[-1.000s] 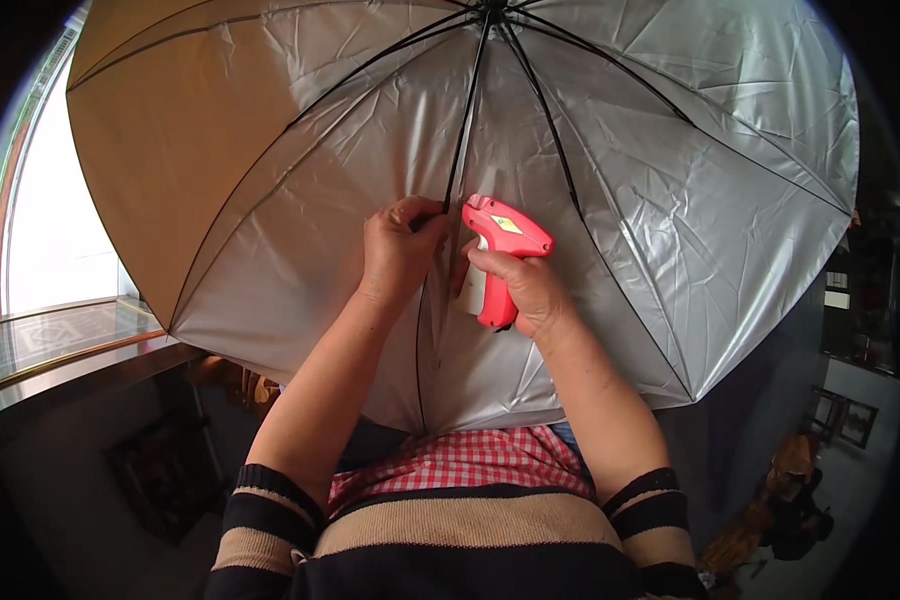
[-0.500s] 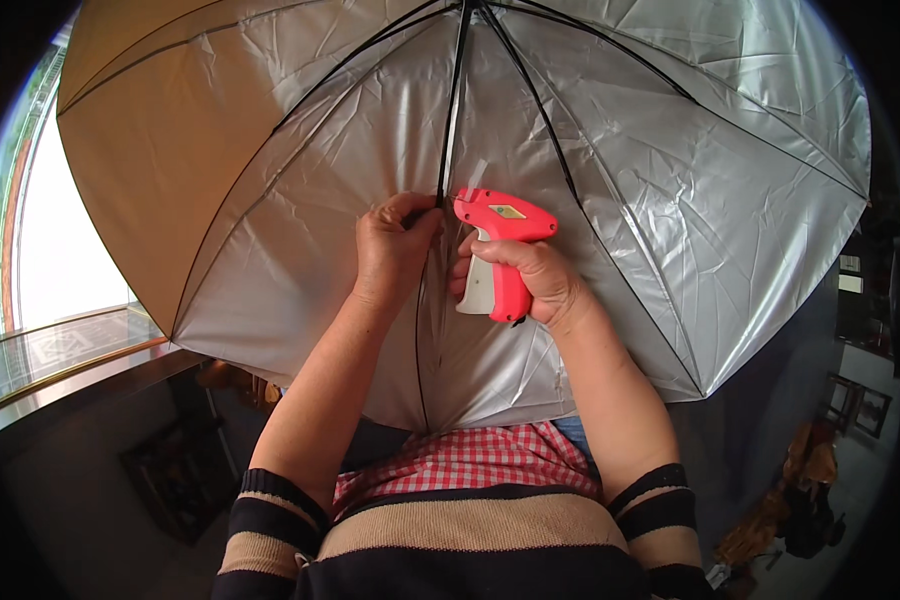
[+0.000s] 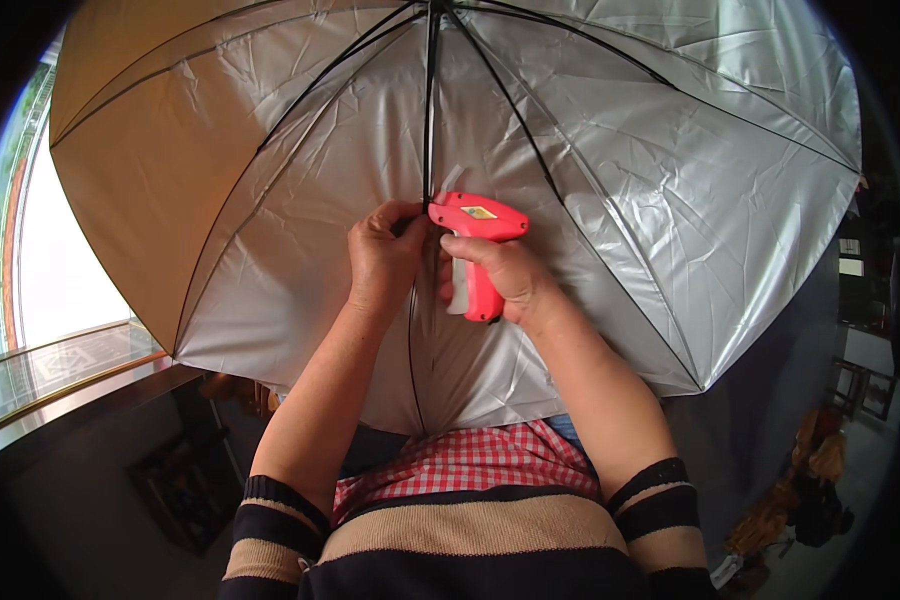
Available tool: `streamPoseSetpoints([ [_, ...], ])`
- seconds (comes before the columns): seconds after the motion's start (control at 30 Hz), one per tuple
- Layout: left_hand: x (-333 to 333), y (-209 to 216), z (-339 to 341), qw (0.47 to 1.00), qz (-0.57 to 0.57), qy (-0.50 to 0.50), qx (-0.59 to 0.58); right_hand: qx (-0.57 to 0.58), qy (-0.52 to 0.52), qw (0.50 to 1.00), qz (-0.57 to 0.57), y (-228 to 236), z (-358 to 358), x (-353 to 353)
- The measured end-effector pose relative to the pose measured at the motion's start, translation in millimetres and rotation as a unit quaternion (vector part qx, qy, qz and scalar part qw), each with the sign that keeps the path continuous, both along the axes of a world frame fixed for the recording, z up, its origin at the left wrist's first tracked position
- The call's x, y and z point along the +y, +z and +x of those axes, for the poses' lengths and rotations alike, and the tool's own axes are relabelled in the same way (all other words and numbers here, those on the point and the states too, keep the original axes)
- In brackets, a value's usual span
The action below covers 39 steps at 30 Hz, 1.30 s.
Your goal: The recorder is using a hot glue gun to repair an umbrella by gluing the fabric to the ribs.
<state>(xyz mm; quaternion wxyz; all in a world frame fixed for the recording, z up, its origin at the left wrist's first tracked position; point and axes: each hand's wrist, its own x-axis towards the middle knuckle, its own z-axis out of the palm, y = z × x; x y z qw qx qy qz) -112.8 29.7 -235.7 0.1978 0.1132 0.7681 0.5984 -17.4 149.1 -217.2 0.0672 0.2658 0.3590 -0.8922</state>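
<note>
1. While the left hand (image 3: 382, 255) pinches at a black rib (image 3: 429, 130) of the open umbrella (image 3: 330, 200), the right hand (image 3: 510, 275) grips a red tag gun (image 3: 495, 222).
2. The gun's nose has just closed the small gap to that rib, so both hands now work one spot.
3. The umbrella lies spread before the person, silver side facing them.

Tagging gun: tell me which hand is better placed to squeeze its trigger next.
Probably the right hand: it grips the red tagging gun, wrapped around its white trigger. The left hand seems occupied, pinching at the black umbrella rib.
</note>
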Motion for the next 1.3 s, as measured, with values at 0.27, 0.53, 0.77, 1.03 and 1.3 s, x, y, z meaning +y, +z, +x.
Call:
streamPoseSetpoints([
  [0.27,-26.0,6.4,-36.0,0.994,-0.083,-0.033,0.066,0.062,0.008,0.995,0.075,22.7,12.9,18.6],
  [0.53,-40.2,33.4,-97.4,0.717,-0.339,0.025,0.609,-0.021,0.012,0.999,0.035,17.8,30.6,-4.8],
  [0.77,-3.5,13.2,-23.2,0.871,-0.332,-0.059,0.358,0.009,-0.052,0.996,0.079,-9.6,0.1,-6.0],
  [1.03,-15.2,6.9,-22.6,0.999,-0.034,-0.023,-0.001,0.001,-0.03,0.999,0.046,-4.6,-4.0,-17.9],
  [1.3,-13.8,13.3,-19.5,0.999,-0.015,-0.015,-0.032,0.04,0.016,0.998,-0.042,2.0,-4.7,-12.2],
])
